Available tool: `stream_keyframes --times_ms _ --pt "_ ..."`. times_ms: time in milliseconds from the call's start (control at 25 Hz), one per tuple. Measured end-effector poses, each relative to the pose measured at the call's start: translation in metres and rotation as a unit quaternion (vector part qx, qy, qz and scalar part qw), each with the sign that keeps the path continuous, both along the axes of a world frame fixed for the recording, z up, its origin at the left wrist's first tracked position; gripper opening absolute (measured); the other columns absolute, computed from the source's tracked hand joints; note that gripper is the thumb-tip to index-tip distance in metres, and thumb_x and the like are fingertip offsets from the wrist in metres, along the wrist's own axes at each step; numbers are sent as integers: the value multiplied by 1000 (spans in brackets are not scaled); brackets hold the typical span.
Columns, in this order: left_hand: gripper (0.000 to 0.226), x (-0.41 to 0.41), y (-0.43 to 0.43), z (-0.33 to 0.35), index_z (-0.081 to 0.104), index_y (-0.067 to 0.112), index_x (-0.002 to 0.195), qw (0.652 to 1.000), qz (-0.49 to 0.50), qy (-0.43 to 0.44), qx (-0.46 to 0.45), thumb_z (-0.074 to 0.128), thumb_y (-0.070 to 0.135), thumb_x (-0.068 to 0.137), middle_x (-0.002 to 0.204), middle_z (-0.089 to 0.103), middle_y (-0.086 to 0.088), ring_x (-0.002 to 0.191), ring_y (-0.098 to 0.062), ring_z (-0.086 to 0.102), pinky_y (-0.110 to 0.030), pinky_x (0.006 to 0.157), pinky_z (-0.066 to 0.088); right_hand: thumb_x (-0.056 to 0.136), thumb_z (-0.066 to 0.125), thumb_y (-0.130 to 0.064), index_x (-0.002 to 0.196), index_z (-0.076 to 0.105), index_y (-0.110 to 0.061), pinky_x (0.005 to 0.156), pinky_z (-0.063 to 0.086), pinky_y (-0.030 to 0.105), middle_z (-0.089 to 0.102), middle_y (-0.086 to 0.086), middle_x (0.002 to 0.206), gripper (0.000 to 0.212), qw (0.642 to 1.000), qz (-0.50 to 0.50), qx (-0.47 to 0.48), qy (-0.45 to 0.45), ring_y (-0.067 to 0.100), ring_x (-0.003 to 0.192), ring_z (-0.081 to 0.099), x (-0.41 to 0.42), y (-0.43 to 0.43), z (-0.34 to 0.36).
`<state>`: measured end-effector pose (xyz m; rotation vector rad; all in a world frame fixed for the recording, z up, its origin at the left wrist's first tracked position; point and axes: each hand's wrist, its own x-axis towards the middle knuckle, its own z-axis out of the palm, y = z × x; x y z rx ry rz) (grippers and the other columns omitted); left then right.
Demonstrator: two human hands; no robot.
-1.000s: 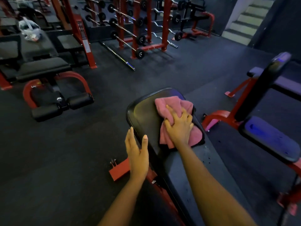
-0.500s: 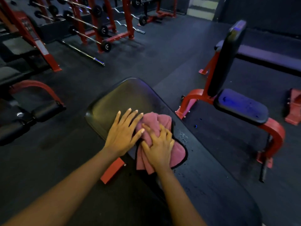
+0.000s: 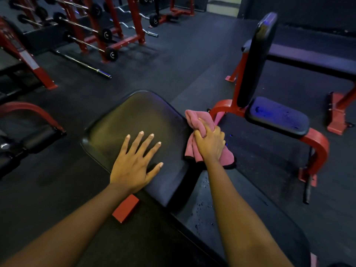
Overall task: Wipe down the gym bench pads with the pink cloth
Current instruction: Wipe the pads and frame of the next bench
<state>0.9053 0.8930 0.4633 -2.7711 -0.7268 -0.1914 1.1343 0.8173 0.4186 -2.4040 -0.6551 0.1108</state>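
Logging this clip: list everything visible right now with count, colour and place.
seat pad: one, black, centre
back pad: one, black, wet drops, near right
cloth: one, pink, seat pad's right edge
frame foot: one, red, floor below seat pad
upright bench: one, red frame, black pads, right
flat bench: one, dark pad, far right
roller bench: one, red and black, left edge
loose barbell: one, steel, floor, upper left
racks: several, red, holding barbells, top left
left hand: one, flat on seat pad
right hand: one, grips cloth

A gym — barbell racks [image 3: 100,33], red-framed benches [image 3: 277,120], dark rubber floor [image 3: 183,60].
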Motion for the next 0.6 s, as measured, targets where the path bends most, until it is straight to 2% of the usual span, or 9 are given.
stream_keyframes --times_ms 80,160,320,360,480,520,600 --pt "61 1 0 2 49 22 134 1000 3 5 -6 27 56 88 142 46 -7 136 -30 36 -51 111 17 82 50 -46 134 42 -47 96 35 49 40 12 138 53 999 8 9 -31 37 116 39 -30 -21 -3" --pt "62 1 -2 5 51 21 132 1000 8 9 -13 28 57 87 141 47 -7 135 -31 36 -50 112 15 77 42 -51 135 39 -48 95 35 50 38 12 140 58 999 23 10 -42 37 116 38 -69 -48 -7" --pt "72 2 -19 6 45 19 137 998 -3 8 -66 21 63 84 147 40 -8 140 -30 27 -50 113 5 73 26 -56 138 31 -50 103 30 53 31 11 148 65 997 70 -14 -7 38 128 32 -150 -104 -17" --pt "75 4 -28 2 40 20 140 997 -11 5 -82 18 64 84 149 35 -8 142 -28 23 -49 114 2 74 28 -55 138 31 -50 103 31 55 31 11 148 64 997 78 -24 -8 38 130 32 -168 -117 -22" --pt "81 16 -60 -10 31 22 144 992 -36 -7 -118 7 69 83 152 29 -5 144 -24 16 -46 116 0 76 40 -50 134 36 -48 90 46 55 44 8 138 58 993 105 -22 -57 35 121 45 -190 -153 -43" --pt "83 20 -67 -15 31 22 144 991 -46 -2 -127 2 71 83 152 29 -5 144 -24 16 -46 116 1 77 42 -50 133 37 -48 89 47 55 45 7 137 57 991 116 -17 -62 34 120 46 -184 -161 -50" --pt "83 27 -73 -24 35 20 142 989 -71 28 -126 -2 68 85 149 35 -6 142 -25 23 -46 116 5 78 40 -51 132 36 -50 96 40 56 42 7 140 55 992 117 -4 -39 34 124 41 -159 -168 -55"
